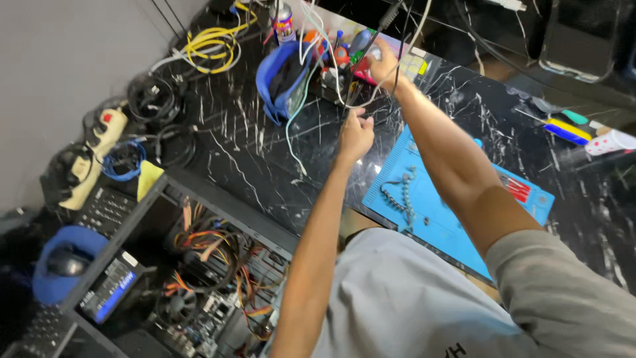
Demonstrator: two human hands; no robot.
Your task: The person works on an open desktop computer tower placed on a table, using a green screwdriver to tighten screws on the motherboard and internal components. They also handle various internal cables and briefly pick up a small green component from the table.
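Over veined black marble, left hand [356, 134] fingers pinch thin white cable [331, 79]; right hand's [383, 64] unclear.

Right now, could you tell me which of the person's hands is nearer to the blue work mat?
Left. The left hand hangs just beyond the blue work mat's far corner; the right hand reaches farther back among the cables.

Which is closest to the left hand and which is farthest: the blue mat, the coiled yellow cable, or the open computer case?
From the left hand, in the head view:
1. Blue mat, just to its right on the black marble table.
2. Coiled yellow cable, up at the far left end of the table.
3. Open computer case, down on the floor, lower left.
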